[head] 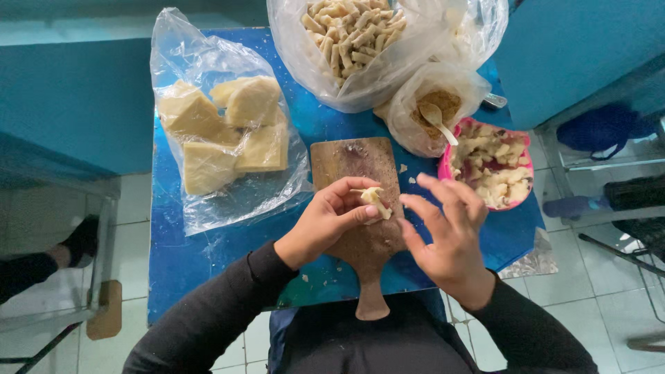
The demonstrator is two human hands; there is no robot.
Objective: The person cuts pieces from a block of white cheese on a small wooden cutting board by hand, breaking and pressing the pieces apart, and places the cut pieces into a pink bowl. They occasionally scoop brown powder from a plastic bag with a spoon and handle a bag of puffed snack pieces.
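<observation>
My left hand pinches a small pale piece of dough above a wooden cutting board with a handle pointing toward me. My right hand hovers just right of the dough, fingers spread, holding nothing. Both arms wear dark sleeves. A pink bowl of chopped pale and reddish filling sits right of the board.
On the blue table, a clear bag holds pale dough blocks at left. Another bag of finished rolled pieces lies at the back. A small bag of brown crumbs with a spoon stands beside it. A metal stool frame is on the floor at left.
</observation>
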